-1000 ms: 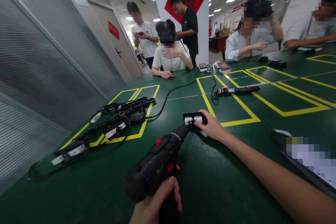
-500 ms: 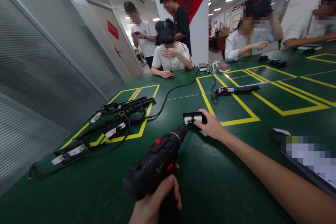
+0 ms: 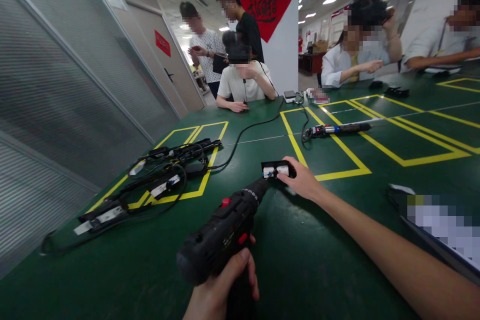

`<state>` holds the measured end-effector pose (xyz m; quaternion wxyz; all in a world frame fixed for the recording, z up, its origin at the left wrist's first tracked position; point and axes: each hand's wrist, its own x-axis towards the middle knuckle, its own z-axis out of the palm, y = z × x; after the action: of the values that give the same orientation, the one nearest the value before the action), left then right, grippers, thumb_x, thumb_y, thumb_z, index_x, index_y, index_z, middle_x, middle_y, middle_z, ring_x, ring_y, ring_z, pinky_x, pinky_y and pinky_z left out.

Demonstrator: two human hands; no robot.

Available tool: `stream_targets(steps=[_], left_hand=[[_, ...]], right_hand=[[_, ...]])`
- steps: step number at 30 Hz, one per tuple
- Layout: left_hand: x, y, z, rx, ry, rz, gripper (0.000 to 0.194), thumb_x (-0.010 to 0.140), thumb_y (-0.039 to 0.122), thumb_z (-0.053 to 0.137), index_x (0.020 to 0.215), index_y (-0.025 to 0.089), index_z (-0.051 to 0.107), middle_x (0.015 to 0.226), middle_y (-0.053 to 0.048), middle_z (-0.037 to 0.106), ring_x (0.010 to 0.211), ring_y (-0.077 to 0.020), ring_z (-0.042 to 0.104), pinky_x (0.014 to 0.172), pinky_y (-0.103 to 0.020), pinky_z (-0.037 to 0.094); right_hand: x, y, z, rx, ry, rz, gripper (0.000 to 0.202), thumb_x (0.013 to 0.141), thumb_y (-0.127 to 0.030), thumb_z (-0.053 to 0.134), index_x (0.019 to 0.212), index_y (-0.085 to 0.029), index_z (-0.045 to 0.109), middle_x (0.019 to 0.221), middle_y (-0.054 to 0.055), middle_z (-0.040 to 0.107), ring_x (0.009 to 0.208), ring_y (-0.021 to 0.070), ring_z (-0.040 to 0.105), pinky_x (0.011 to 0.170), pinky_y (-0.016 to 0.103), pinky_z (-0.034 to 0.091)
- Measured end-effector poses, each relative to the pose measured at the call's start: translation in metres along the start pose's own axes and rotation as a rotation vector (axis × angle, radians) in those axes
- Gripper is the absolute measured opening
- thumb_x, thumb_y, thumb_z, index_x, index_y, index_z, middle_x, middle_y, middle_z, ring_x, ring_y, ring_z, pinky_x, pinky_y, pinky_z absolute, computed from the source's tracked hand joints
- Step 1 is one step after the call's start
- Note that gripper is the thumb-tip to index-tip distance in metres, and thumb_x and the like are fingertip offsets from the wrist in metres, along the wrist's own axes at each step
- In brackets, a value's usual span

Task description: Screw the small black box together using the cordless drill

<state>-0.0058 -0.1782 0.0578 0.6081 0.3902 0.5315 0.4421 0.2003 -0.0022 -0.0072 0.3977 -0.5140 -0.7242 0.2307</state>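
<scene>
My left hand (image 3: 225, 280) is wrapped round the grip of a black cordless drill (image 3: 219, 235) with red buttons. The drill points away and to the right. Its chuck end meets the left part of a small black piece with white blocks (image 3: 275, 171); whether the bit touches a screw is too small to tell. My right hand (image 3: 300, 180) pinches that piece at its right end, thumb in front, just above the green table (image 3: 322, 255).
Black devices with cables (image 3: 168, 175) lie to the left inside yellow tape. An electric screwdriver (image 3: 341, 129) lies farther back. A dark tray with a pixelated surface (image 3: 442, 230) is at right. Across the table sit people with headsets (image 3: 240, 55); two others stand behind.
My hands, the drill and the small piece stay almost still. Across the table, a standing person has shifted left, and the seated person's raised hand has moved.
</scene>
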Motion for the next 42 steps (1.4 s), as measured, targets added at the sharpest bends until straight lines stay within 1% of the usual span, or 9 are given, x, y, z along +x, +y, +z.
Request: stream_targets(steps=[8,12,15,20,25,29,34,42], left_hand=[[-0.002,0.004,0.003,-0.004,0.016,-0.012,0.037,0.077,0.038,0.057,0.105,0.014,0.05,0.051,0.002,0.058,0.042,-0.0168,0.056,0.047,-0.03,0.043],[-0.001,0.003,0.001,0.009,0.003,-0.014,0.046,0.078,0.038,0.055,0.115,0.013,0.043,0.05,0.002,0.059,0.043,-0.0181,0.056,0.047,-0.031,0.043],[0.0,0.003,0.001,0.028,-0.001,-0.028,0.053,0.078,0.039,0.055,0.12,0.011,0.04,0.05,0.002,0.058,0.043,-0.0188,0.056,0.048,-0.032,0.043],[-0.004,0.009,0.004,0.043,-0.009,-0.041,0.058,0.079,0.04,0.055,0.125,0.01,0.037,0.053,0.002,0.058,0.045,-0.0181,0.056,0.051,-0.033,0.044],[-0.007,0.013,0.007,0.039,-0.002,-0.032,0.054,0.079,0.036,0.055,0.123,0.009,0.04,0.053,0.002,0.058,0.045,-0.0173,0.056,0.05,-0.031,0.044],[-0.006,0.012,0.005,0.036,-0.018,-0.042,0.045,0.08,0.036,0.053,0.116,0.01,0.044,0.053,0.002,0.058,0.045,-0.017,0.056,0.05,-0.031,0.044],[-0.005,0.012,0.003,0.057,-0.03,-0.019,0.033,0.081,0.036,0.052,0.105,0.013,0.047,0.052,0.002,0.059,0.046,-0.0171,0.057,0.05,-0.031,0.044],[-0.006,0.013,0.005,0.054,-0.022,-0.022,0.028,0.081,0.035,0.052,0.101,0.015,0.049,0.052,0.002,0.059,0.045,-0.0163,0.057,0.05,-0.03,0.044]], right_hand=[[0.0,-0.001,0.0,0.006,-0.006,-0.013,0.037,0.078,-0.039,0.056,0.112,-0.024,0.048,0.096,0.004,0.059,0.084,0.0191,0.055,0.074,0.032,0.043],[0.0,0.0,0.001,0.003,-0.008,0.0,0.039,0.078,-0.041,0.056,0.112,-0.024,0.048,0.094,0.005,0.059,0.084,0.0191,0.055,0.074,0.033,0.043],[0.0,0.0,0.001,0.006,-0.021,0.012,0.043,0.077,-0.044,0.057,0.113,-0.023,0.047,0.097,0.006,0.059,0.086,0.0197,0.055,0.074,0.033,0.043],[0.0,0.001,0.001,-0.004,-0.014,0.012,0.042,0.077,-0.043,0.057,0.113,-0.024,0.047,0.098,0.005,0.059,0.087,0.0197,0.055,0.074,0.033,0.043],[0.001,0.0,0.0,0.0,-0.009,-0.008,0.038,0.078,-0.042,0.057,0.11,-0.024,0.048,0.096,0.004,0.059,0.087,0.0197,0.055,0.075,0.032,0.042],[0.0,-0.001,-0.001,0.01,-0.019,-0.013,0.036,0.078,-0.039,0.057,0.11,-0.024,0.049,0.096,0.004,0.059,0.086,0.0197,0.055,0.074,0.032,0.043],[0.0,-0.003,-0.003,0.019,-0.033,-0.033,0.035,0.079,-0.038,0.056,0.11,-0.025,0.049,0.097,0.004,0.059,0.086,0.0195,0.056,0.074,0.032,0.043],[0.001,-0.002,0.0,-0.021,-0.012,-0.027,0.038,0.079,-0.037,0.056,0.113,-0.023,0.048,0.1,0.006,0.059,0.088,0.0204,0.056,0.076,0.032,0.043]])
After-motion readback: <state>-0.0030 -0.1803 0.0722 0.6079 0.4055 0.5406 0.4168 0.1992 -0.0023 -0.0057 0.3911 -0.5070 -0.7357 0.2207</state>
